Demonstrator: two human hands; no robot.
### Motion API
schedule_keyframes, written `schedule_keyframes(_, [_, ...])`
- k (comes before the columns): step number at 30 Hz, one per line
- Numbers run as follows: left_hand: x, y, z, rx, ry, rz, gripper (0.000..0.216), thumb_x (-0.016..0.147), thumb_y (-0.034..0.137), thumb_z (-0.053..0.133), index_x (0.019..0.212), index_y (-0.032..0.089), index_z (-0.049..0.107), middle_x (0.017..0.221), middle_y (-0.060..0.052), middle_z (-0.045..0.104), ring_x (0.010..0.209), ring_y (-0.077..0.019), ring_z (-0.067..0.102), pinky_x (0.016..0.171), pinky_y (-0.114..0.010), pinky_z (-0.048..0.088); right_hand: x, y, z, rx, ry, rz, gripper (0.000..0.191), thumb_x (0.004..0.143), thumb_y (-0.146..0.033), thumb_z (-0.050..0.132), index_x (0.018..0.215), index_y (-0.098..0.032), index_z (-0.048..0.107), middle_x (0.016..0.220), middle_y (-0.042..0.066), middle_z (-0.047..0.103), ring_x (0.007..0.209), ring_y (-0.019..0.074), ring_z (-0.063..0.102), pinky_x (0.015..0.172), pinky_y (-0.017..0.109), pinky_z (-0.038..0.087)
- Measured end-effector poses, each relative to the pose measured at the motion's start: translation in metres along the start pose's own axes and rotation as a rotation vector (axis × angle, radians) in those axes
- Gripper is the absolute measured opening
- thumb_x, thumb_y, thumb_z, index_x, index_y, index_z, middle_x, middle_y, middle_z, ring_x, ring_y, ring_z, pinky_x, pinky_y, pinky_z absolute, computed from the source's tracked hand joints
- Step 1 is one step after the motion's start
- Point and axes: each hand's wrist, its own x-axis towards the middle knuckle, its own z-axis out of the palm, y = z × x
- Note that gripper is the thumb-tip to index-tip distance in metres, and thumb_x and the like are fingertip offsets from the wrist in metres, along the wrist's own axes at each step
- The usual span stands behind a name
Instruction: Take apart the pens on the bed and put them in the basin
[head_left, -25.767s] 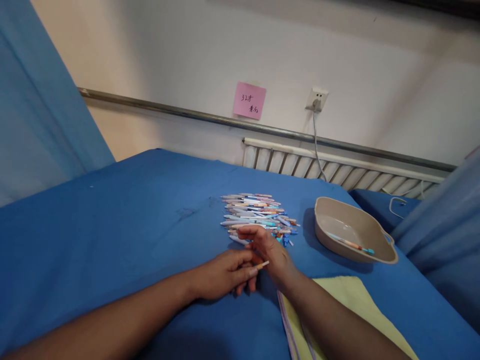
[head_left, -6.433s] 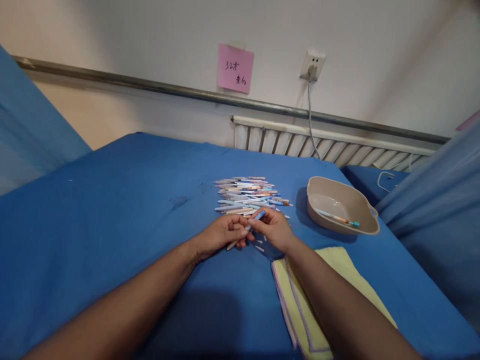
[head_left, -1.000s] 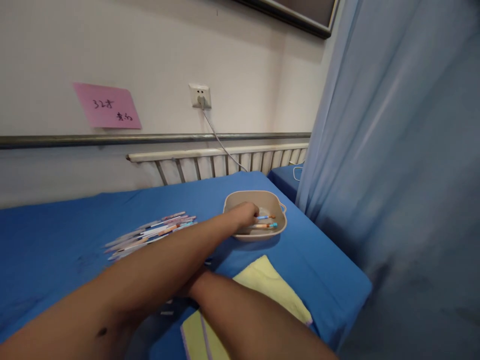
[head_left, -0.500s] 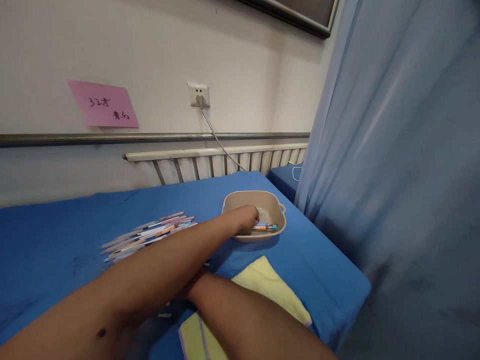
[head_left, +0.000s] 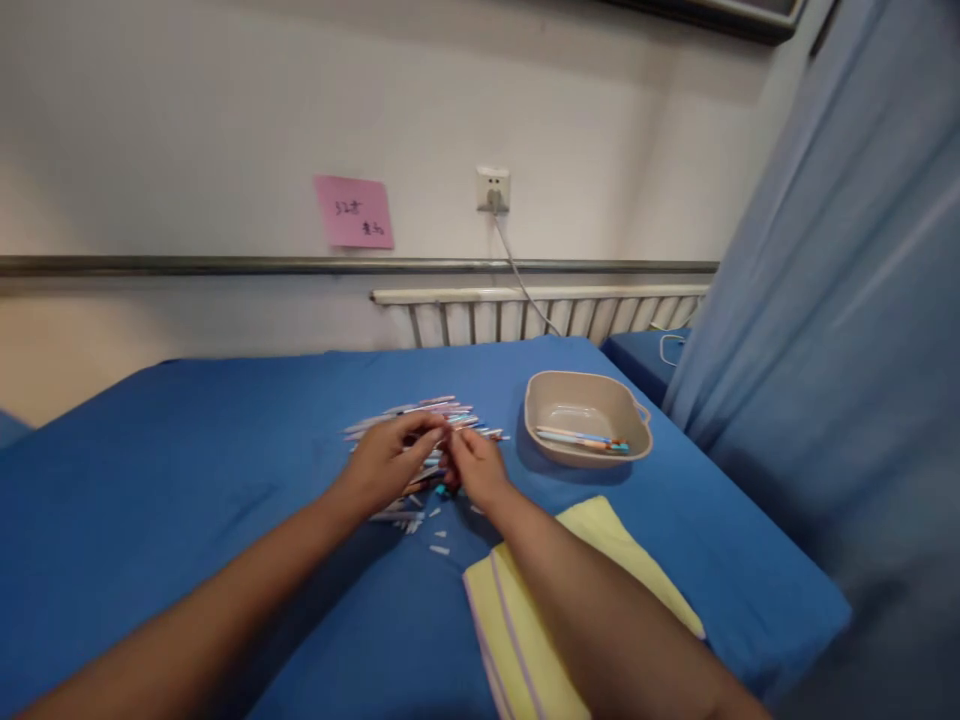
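My left hand and my right hand meet over a pile of pens. In my right hand's closed fingers is what looks like a pen, its teal end showing below them. My left thumb and fingertips pinch together close beside my right fingers; whatever they hold is hidden. Small white pointed pieces like pen tip covers lie scattered on the blue sheet in front. To the right stands a beige plastic basin with a few pens lying along its near side.
A folded yellow towel lies under my right forearm. The blue-covered bed backs onto a white rail and the wall. A plugged-in cord hangs from the socket. A blue curtain drapes along the right side.
My left hand has left the basin and come back over the pen pile, uncrossing from my right arm. Both hands are now together. The view has swung left.
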Motion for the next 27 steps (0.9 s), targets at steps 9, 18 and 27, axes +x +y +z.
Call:
schedule_keyframes(9, [-0.106,-0.093,-0.014,0.01,0.273,-0.226,0.03,0.08,0.037,0.049,0.096,0.018,0.066,0.09,-0.003,0.071,0.082,-0.0195,0.065,0.077,-0.029,0.049,-0.013,-0.004,-0.013,-0.046,0.077,-0.039,0.036,0.073,-0.054,0.056,0.073,-0.018,0.056,0.052,-0.005,0.052,0.038,0.0071,0.041,0.035,0.019,0.033])
schedule_keyframes(18, [-0.102,-0.092,-0.011,-0.058,0.15,-0.147,0.027,0.083,0.035,0.048,0.098,0.018,0.063,0.088,-0.003,0.07,0.079,-0.0174,0.064,0.073,-0.027,0.048,-0.025,0.0,-0.008,-0.177,-0.067,-0.089,0.026,0.071,-0.043,0.061,0.072,-0.019,0.054,0.054,-0.006,0.053,0.043,0.0079,0.048,0.043,0.02,0.04])
schedule_keyframes(27, [-0.102,-0.09,-0.013,0.001,-0.094,-0.029,0.023,0.083,0.029,0.047,0.094,0.021,0.066,0.089,-0.003,0.065,0.081,-0.0167,0.059,0.075,-0.026,0.044,-0.021,0.001,-0.007,-0.169,-0.032,-0.049,0.032,0.071,-0.049,0.061,0.075,-0.019,0.054,0.058,-0.005,0.053,0.042,0.0084,0.05,0.041,0.02,0.043])
